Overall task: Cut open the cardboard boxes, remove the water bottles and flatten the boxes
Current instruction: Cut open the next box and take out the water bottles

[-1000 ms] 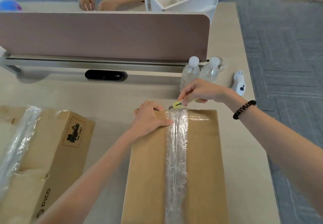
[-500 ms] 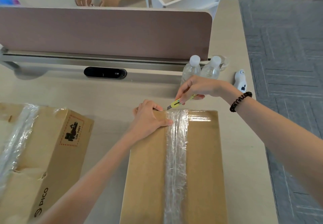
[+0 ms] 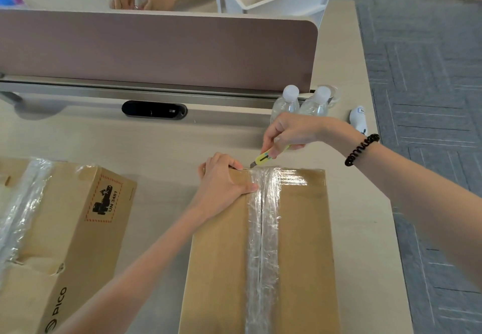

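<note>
Far left of both hands, a second cardboard box is lying on the desk, its tape wrinkled and its near corner dented; whether it has been cut cannot be told. Open desk is showing between it and the box being worked.

The left hand is being pressed flat on the far left corner of the taped box, fingers curled over the far edge, thumb laid along the clear tape strip. The box is being steadied, not gripped.

Just right of that hand, a yellow utility knife is being pinched by the right hand, thumb and forefinger closed on the handle, blade tip set at the far end of the tape over the centre seam. The step in hand is judged to be the start of the first cut; the seam appears unopened along its visible length.

The next move is judged to call for the blade to be drawn toward the body down the seam, kept shallow so that any bottles inside are not scored. The left thumb is lying beside the cut line and would need to be cleared.

Beyond the right hand, two water bottles are standing against the desk divider. Right of the right wrist, a small white object is resting near the desk edge, carpet beyond; little room is left on that side for flattening.
</note>
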A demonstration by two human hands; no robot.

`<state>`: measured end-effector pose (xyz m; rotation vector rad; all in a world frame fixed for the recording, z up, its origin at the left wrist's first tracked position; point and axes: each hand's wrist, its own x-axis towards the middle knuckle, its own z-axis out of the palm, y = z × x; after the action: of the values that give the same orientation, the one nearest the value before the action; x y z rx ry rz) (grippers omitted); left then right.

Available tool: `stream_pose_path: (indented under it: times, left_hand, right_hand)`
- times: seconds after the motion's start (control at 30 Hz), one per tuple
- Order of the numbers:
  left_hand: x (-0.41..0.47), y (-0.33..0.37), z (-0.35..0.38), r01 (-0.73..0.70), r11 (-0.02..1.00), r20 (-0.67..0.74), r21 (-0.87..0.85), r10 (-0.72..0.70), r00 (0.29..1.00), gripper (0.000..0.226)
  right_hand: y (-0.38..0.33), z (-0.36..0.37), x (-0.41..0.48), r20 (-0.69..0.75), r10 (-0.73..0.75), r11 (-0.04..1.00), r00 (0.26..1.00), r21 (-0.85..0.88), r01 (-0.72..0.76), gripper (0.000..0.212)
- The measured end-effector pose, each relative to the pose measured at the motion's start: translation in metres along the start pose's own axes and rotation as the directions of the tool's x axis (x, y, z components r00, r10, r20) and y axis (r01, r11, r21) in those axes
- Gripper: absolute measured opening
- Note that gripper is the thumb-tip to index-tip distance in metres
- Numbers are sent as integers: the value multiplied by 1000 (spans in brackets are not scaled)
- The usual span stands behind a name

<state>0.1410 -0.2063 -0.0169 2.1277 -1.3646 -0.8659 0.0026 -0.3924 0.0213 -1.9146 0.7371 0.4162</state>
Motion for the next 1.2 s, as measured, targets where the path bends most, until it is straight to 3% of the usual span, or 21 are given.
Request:
stream_pose_path:
  times: [0.13, 0.37, 0.5, 0.67, 0.83, 0.97, 1.2]
  left_hand:
    - [1, -1, 1, -2, 1000, -7, 4, 2, 1000, 49]
    - [-1, -2, 0, 0, 1000, 3, -18, 0, 1000, 47]
    - [0, -2, -2, -3, 1000, 9, -16, 3, 1000, 47]
    - [-6, 0, 4, -78, 997, -43, 21, 79, 996, 44]
    - [-13, 2, 12, -244, 947, -123, 209, 273, 954, 34]
    - [-11, 2, 14, -324, 911, -135, 253, 365, 921, 28]
    - [-5, 1, 18, -273, 959, -119, 82, 281, 952, 23]
  right_hand:
    - [6, -4, -2, 37, 21, 998, 999, -62, -19, 14]
    - [0, -5, -5, -5, -34, 987, 999, -156, 33, 15]
    - [5, -23, -17, -31, 10, 968, 999, -250, -18, 17]
    - [17, -25, -34, -88, 3, 999, 996, -54, -8, 11]
    - [12, -11, -35, -41, -28, 999, 999, -28, 27, 12]
    - [14, -11, -33, -35, -22, 1000, 999, 0, 22, 12]
    - [20, -15, -34, 21, 4, 995, 1000, 104, -6, 12]
